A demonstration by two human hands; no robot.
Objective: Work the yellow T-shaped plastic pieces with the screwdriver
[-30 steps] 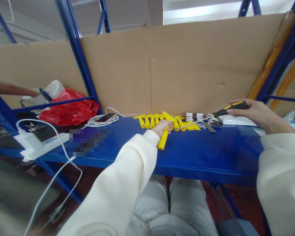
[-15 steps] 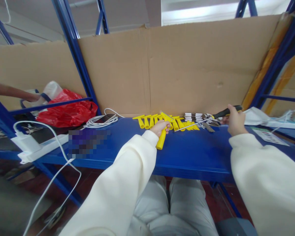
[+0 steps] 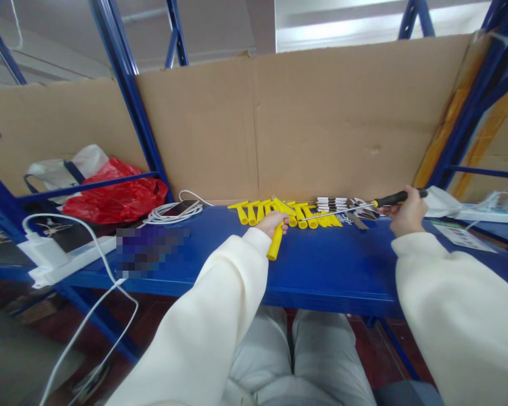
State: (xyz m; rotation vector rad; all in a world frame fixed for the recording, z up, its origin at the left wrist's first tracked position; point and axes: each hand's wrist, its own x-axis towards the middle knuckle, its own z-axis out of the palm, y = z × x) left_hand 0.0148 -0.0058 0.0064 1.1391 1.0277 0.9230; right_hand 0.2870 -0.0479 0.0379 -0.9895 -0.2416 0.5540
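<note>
Left hand [image 3: 274, 221] is wrapped round a yellow scraper [image 3: 273, 248], fingers curled tight on the upper handle just below the head. The handle's free end points toward the front edge of the blue shelf [image 3: 342, 265]. The scraper sits mid-shelf, nearer the back edge, with its head up against the row of yellow handles [image 3: 254, 211] lined along that edge.

Right hand [image 3: 403, 217] is closed on the screwdriver [image 3: 342, 210], fingers and thumb pressed round the black-and-yellow grip, over the right part of the shelf. The shaft runs left and slightly down, tip close to the scraper head. Can't tell if it touches.

Stack of blades [image 3: 333, 201] lies just behind the shaft at the back edge. Cardboard [image 3: 321, 124] backs the shelf. Left end has a white cable [image 3: 173, 211], red bag [image 3: 114, 194] and power strip [image 3: 54, 256].

Handling, my read:
- **Scraper:** light, rigid moulded plastic. It's smooth, so it could twist in the palm under side load. Best hold is high on the handle near the head, fingers off any blade edge.
- **Screwdriver:** stiff, with a long thin shaft whose tip can skate. Hold it by the grip only.
</note>
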